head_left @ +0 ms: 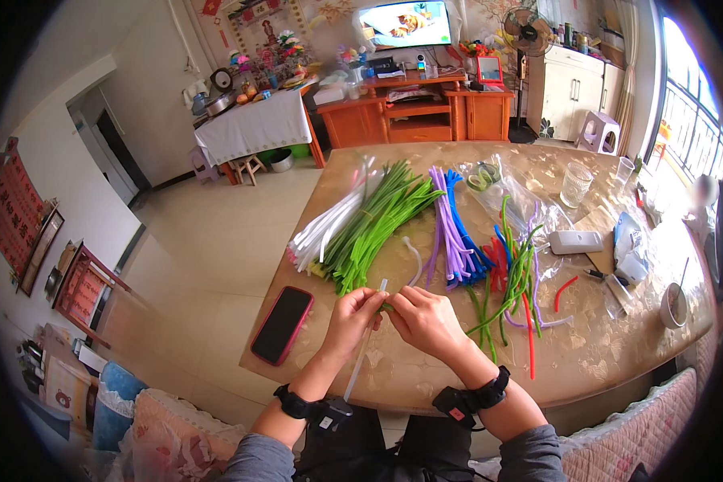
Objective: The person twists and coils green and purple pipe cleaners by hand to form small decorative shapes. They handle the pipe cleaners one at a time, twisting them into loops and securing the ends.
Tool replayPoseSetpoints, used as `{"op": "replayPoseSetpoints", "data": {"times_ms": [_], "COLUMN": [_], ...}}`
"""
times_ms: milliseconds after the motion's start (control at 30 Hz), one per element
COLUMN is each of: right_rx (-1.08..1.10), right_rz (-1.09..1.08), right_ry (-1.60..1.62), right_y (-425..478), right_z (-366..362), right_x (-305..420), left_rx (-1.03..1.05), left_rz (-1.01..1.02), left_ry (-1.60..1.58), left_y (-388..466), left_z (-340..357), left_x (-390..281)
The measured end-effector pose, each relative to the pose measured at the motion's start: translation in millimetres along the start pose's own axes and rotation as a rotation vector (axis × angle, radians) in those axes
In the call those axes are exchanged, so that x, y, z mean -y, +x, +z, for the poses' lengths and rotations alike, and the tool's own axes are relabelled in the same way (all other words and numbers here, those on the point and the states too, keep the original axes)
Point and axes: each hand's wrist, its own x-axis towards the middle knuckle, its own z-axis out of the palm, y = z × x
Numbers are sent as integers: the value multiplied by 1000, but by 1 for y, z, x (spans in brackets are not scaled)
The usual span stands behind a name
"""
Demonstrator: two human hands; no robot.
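My left hand (355,316) pinches a slender whitish stick (361,355), which slants down towards my lap, its upper tip poking out above the fingers. Close against it, my right hand (425,316) has its fingertips on a small green piece (388,306) at the stick; the fingers hide most of that piece. Beyond my hands lie bundles of pipe cleaners: white (319,241), dark green (361,220), bright green (379,241), purple (449,241) and blue (470,256). A curved white pipe cleaner (414,259) rests just past my right hand.
A phone (282,325) lies left of my hands. Loose green pipe cleaners (518,271) and red ones (529,343) spread to the right. Farther right are a white device (576,241), a glass tumbler (576,184), green tape rolls (484,176) and a bowl (673,306) on the table (434,373).
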Motion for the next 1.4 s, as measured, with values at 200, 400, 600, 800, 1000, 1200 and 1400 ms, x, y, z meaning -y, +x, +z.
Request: {"op": "replayPoseSetpoints", "data": {"times_ms": [200,400,600,800,1000,1200,1400], "right_rx": [-14,50,351,17,-139,-86,-162], "right_rz": [99,605,1070,783,115,56,282], "right_ry": [107,769,1808,1185,300,101,356], "right_y": [-2,-2,-4,0,-3,-4,-3], "right_z": [5,9,-2,7,10,5,9], "right_x": [-1,-6,-16,2,3,1,1], "left_rx": [-22,82,220,147,53,72,106], "left_rz": [33,198,251,44,-41,-45,79], "left_ry": [102,188,243,-40,-289,-185,128], "left_y": [-3,-6,-10,-12,-8,-10,-13], "left_z": [4,8,5,1,0,-4,-2], "left_x": [0,-4,-11,-4,-4,-5,-10]}}
